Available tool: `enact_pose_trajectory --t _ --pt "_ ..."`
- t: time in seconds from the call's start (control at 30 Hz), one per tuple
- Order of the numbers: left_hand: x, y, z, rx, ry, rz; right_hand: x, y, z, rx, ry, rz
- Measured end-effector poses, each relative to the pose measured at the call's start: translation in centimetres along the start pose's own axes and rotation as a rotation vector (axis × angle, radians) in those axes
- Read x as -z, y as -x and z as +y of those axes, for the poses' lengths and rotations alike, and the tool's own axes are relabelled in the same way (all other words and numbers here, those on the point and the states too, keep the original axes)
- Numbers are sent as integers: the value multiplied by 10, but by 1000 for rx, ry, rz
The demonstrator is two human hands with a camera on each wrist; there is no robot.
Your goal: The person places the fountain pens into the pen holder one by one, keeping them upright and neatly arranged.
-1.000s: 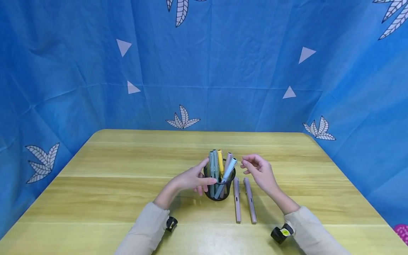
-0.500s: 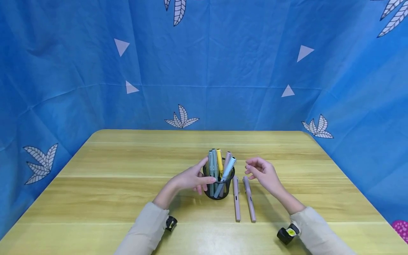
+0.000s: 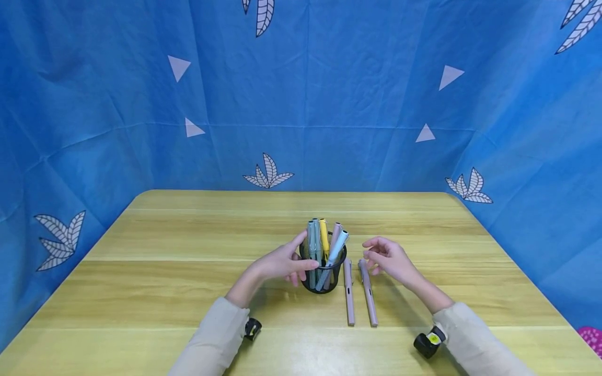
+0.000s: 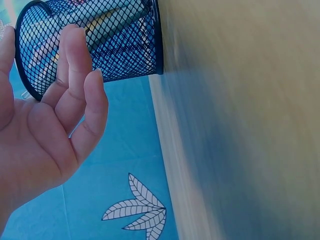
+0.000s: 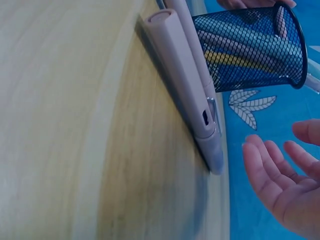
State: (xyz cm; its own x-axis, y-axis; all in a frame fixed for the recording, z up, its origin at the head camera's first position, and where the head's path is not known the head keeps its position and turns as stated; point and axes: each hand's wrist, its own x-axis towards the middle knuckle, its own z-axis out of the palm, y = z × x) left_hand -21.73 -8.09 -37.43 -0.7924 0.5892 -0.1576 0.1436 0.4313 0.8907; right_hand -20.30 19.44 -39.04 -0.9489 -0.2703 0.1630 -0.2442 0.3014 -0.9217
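Note:
My left hand point(image 3: 282, 262) holds a black mesh pen holder point(image 3: 336, 275) at its left side, thumb across the near rim and forefinger reaching to the back. In the left wrist view, the other fingers point(image 4: 75, 55) lie along the mesh wall. Upright inside are two grey-green pens point(image 3: 312, 237), a yellow pen point(image 3: 324, 233), a lilac pen point(image 3: 336, 231) and a leaning light blue pen point(image 3: 337, 246). To its right, two lilac pens point(image 3: 349, 297) lie side by side on the table. My right hand point(image 3: 389, 259) hovers by the right-hand pen's far end, fingers loosely bent, holding nothing.
The wooden table point(image 3: 164, 261) reaches back to a blue curtain point(image 3: 367, 104) with white leaf and triangle prints. A black wrist camera point(image 3: 252, 329) sits on the left forearm, and another camera point(image 3: 427, 343) on the right.
My right hand has drawn back to the right, away from the pen holder, and come lower near the right-hand lilac pen. My left hand stays on the pen holder.

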Motion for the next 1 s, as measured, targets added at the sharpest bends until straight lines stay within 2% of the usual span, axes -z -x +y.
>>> enact_pose_trajectory --t 0.3,0.57,0.8,1.0 --pt "0 0 0 1 -2 1 8 -1 7 -111 -30 -108" --pt "0 0 0 -7 0 -8 13 -2 14 -295 -63 -234" --pt "0 -2 -1 -7 5 -7 16 -1 21 -374 -76 -340" --pt "0 -2 -1 -7 -1 -7 16 -1 23 -436 -82 -383"
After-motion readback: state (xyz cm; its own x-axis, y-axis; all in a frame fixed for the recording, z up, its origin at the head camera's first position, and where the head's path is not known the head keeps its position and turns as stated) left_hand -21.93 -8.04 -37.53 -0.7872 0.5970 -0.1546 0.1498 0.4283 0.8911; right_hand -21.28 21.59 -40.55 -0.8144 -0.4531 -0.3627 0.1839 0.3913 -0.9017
